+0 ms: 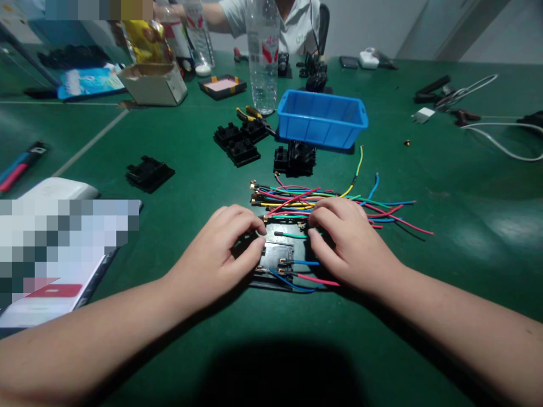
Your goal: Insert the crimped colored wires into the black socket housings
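In front of me lies a black plastic panel (278, 254) with metal terminals and blue and red wires running off to the right. My left hand (229, 240) has its fingers curled at the panel's left side, thumb and forefinger close together on it. My right hand (345, 234) is closed over a green wire (292, 234) with a black sleeved end, its fingertips hiding the wire's other part. Just beyond both hands is a loose bundle of coloured wires (297, 198) with brass-coloured terminals, in red, blue, yellow, green and black.
A blue bin (320, 121) stands behind the wires, with black plastic parts (241, 144) and yellow-handled pliers (250, 115) beside it. A water bottle (263, 73) is upright nearby. Another black part (149, 172) and a phone (68, 260) lie left. A person sits opposite.
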### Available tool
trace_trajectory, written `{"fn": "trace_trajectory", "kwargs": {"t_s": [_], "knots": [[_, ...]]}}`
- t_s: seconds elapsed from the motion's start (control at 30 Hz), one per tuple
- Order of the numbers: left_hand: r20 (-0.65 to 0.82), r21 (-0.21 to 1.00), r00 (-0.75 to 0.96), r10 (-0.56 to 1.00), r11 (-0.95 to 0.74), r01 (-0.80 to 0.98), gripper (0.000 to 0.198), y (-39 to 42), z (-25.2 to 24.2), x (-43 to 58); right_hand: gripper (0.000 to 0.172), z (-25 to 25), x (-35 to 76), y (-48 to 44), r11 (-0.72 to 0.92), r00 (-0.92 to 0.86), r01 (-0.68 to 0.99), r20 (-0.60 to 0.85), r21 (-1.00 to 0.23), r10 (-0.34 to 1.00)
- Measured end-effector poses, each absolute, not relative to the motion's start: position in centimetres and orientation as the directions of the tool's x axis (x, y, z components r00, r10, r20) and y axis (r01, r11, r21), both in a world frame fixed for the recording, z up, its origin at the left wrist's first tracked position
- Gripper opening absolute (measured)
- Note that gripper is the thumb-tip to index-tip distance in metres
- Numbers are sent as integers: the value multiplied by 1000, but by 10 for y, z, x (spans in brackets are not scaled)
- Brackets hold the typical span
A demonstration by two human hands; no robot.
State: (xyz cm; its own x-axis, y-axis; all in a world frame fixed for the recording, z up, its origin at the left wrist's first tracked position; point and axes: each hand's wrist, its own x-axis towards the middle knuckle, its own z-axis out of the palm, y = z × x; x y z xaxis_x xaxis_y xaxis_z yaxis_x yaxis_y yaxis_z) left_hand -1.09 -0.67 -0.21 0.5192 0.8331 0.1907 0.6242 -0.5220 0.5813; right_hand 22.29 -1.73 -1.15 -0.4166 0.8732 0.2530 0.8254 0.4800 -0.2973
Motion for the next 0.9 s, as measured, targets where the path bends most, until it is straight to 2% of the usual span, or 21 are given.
{"fn": "trace_trajectory", "kwargs": {"t_s": [0.37,0.9], "knots": [[99,574,484,869,-448,685,34,-6,-3,-12,22,-13,223,-18,494,-417,832,303,-253,857],[85,606,518,851,-457,651,30,-6,-1,-11,23,-13,223,-18,488,-430,839,255,-243,866]]}}
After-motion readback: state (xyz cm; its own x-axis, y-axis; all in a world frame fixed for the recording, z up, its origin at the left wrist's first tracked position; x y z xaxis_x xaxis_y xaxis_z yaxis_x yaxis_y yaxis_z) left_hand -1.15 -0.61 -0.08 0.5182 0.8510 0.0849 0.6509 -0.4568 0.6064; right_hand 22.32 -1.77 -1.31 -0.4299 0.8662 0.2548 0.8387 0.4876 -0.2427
